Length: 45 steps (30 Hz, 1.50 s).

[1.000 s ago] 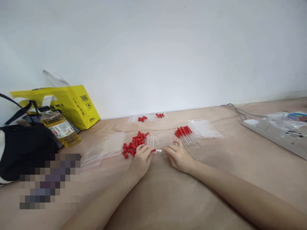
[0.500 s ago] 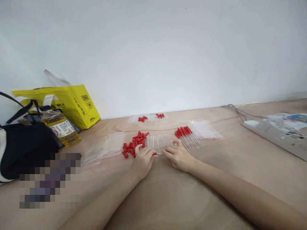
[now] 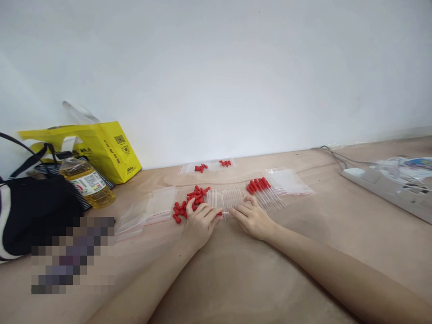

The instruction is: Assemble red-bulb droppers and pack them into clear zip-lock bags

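Observation:
My left hand [image 3: 200,225] pinches a red rubber bulb [image 3: 219,213] between thumb and fingers. My right hand [image 3: 254,221] is closed on a thin clear dropper tube [image 3: 226,216], whose end meets the bulb; how far it sits inside I cannot tell. Just beyond both hands lies a row of bare clear tubes [image 3: 232,196]. Loose red bulbs [image 3: 199,194] are heaped beside my left hand, which partly hides them. To the right of my right hand, several droppers [image 3: 266,194] with red bulbs on their ends lie side by side.
Clear zip bags lie left [image 3: 162,200] and right [image 3: 290,182] of the parts. Against the wall are more red bulbs [image 3: 201,168] and tubes on plastic. An oil bottle [image 3: 89,186], a yellow bag [image 3: 114,153] and a black bag [image 3: 40,207] stand left; a power strip [image 3: 381,189] lies right.
More of the red bulb shows past my left fingertips, and it now lines up with the tube in my right hand. Both hands have otherwise hardly moved.

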### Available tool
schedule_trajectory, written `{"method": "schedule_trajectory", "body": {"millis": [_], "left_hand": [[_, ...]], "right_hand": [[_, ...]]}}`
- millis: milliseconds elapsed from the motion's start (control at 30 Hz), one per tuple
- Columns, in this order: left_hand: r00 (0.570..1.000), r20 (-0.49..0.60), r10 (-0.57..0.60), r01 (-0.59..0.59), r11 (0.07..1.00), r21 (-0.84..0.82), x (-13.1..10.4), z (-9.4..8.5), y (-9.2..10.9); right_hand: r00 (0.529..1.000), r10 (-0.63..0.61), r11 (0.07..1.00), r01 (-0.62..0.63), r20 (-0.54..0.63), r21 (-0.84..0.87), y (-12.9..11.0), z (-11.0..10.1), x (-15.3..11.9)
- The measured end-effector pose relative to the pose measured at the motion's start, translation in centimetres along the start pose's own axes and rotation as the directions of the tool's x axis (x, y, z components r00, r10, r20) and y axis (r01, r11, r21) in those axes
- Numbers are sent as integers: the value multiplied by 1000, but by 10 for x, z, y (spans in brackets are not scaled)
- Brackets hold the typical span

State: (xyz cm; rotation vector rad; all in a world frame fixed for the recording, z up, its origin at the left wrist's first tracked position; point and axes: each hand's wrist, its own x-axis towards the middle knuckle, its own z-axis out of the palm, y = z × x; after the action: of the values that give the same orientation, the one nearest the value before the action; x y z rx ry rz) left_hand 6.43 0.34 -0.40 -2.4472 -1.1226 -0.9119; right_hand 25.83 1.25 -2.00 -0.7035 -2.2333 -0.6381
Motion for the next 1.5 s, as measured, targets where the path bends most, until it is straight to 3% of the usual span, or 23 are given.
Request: {"method": "schedule_trajectory", "body": {"millis": [167, 367, 700, 1100, 1300, 1500], "left_hand": [[986, -146, 78, -69, 995, 68, 0, 4, -2], [975, -171, 141, -133, 989, 61, -1, 8, 3], [979, -167, 115, -127, 990, -63, -2, 3, 11], [978, -147, 147, -158, 985, -67, -2, 3, 13], [985, -112, 128, -138, 987, -87, -1, 2, 14], [999, -20, 32, -33, 999, -41, -2, -2, 3]], "right_hand": [[998, 7, 998, -11, -57, -61, 2, 3, -2], [990, 28, 997, -39, -140, -72, -3, 6, -3], [987, 4, 999, 4, -163, 54, -6, 6, -2], [988, -10, 992, 29, -156, 120, -8, 6, -2], [991, -5, 993, 21, -133, 120, -9, 7, -1], [995, 33, 993, -23, -90, 112, -6, 3, 2]]}}
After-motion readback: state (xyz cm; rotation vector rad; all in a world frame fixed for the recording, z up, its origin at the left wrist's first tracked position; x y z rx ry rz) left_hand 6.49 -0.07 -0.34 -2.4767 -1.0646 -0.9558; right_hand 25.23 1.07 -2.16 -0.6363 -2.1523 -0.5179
